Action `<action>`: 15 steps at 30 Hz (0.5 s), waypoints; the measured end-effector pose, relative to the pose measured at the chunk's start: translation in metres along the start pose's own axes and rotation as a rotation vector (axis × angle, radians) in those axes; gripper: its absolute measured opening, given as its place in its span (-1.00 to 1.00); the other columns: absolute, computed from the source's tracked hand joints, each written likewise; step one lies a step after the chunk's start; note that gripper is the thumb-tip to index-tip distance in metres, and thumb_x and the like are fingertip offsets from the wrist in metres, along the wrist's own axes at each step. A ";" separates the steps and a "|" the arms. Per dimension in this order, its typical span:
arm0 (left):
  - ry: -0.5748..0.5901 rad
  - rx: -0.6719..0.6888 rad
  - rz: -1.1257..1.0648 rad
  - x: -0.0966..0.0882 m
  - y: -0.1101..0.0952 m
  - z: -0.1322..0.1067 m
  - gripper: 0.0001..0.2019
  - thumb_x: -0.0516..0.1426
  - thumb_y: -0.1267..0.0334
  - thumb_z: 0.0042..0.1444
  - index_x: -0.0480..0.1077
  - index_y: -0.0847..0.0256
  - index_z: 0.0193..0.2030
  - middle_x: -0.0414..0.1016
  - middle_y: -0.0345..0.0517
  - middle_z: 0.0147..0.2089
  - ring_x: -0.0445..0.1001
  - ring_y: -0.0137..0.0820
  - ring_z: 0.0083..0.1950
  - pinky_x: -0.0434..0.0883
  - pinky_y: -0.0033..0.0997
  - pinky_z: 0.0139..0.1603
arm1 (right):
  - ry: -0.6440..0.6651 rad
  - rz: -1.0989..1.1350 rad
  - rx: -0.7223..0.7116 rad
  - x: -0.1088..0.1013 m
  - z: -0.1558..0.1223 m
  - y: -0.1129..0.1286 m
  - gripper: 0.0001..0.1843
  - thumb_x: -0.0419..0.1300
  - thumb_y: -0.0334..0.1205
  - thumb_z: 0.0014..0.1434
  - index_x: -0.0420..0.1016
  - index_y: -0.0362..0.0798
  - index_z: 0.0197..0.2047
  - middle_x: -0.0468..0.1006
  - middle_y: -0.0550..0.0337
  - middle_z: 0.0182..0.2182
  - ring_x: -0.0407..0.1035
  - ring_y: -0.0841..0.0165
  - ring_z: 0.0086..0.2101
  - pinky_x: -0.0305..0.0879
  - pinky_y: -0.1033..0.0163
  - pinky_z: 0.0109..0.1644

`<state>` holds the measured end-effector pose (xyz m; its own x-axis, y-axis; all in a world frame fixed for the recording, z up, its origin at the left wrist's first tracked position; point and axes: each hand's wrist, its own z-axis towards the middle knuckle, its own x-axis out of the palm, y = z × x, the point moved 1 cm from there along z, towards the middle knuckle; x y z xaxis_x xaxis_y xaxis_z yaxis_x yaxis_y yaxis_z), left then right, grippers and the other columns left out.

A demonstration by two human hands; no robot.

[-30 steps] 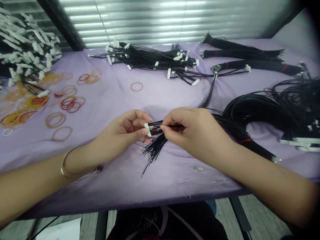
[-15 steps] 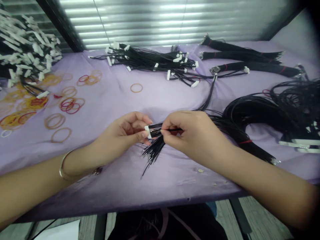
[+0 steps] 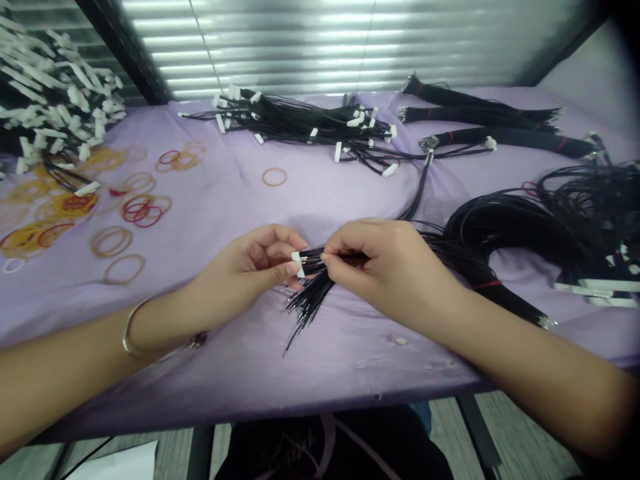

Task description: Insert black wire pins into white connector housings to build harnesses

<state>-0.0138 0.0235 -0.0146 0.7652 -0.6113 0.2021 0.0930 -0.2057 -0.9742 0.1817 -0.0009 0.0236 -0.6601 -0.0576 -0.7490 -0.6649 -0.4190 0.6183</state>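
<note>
Between the thumb and fingers of my left hand (image 3: 265, 260) is a small white connector housing (image 3: 298, 265), turned so that black wires run into its right side. My right hand (image 3: 370, 257) is closed in a pinch just right of the housing, on a thin black wire at its tip; the fingertips cover most of that wire. Below both hands a bundle of loose black wires (image 3: 306, 303) fans out toward the lower left, with bare metal terminals on the ends. The bundle passes under my right hand and continues to the right.
Rubber bands (image 3: 143, 210) lie scattered at left, beside a pile of white-ended harnesses (image 3: 65, 100). Finished-looking harnesses (image 3: 300, 120) lie at the back. Tied black wire bundles (image 3: 510, 140) rest at back right, a thick curved bundle (image 3: 480, 227) nearer. The purple cloth (image 3: 350, 373) ends at the front edge.
My right fingertips have shifted slightly up at the wires beside the connector housing. My left hand keeps its hold on the housing. The whole view has moved a little.
</note>
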 end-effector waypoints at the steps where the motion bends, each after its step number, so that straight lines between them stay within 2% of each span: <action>1: 0.002 -0.005 -0.001 0.000 0.000 0.000 -0.82 0.20 0.43 0.18 0.36 0.24 -0.08 0.56 -0.29 -0.34 0.53 -0.62 -0.34 0.48 -0.71 -0.24 | -0.006 -0.005 0.001 0.000 0.000 0.000 -0.88 0.18 -0.39 0.06 0.52 -0.14 -0.47 0.46 0.28 -0.56 0.24 0.55 -0.51 0.09 0.39 -0.40; 7: -0.016 -0.033 -0.010 0.001 -0.002 -0.001 -0.83 0.21 0.43 0.18 0.37 0.26 -0.10 0.56 -0.27 -0.37 0.53 -0.61 -0.36 0.46 -0.72 -0.26 | -0.012 -0.008 -0.007 0.003 0.000 -0.001 -0.91 0.19 -0.42 0.01 0.50 -0.13 -0.49 0.46 0.29 -0.56 0.25 0.54 -0.51 0.09 0.39 -0.41; 15: -0.041 -0.061 0.001 0.003 -0.004 0.000 -0.79 0.26 0.37 0.13 0.40 0.28 -0.11 0.58 -0.21 -0.38 0.54 -0.57 -0.39 0.47 -0.68 -0.29 | 0.004 -0.064 -0.081 0.007 0.000 -0.003 -0.89 0.17 -0.44 0.06 0.50 -0.15 -0.45 0.47 0.25 -0.51 0.25 0.52 -0.48 0.10 0.37 -0.36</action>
<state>-0.0123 0.0222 -0.0097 0.7907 -0.5800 0.1959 0.0546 -0.2519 -0.9662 0.1793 0.0002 0.0169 -0.6157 -0.0319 -0.7873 -0.6752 -0.4937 0.5480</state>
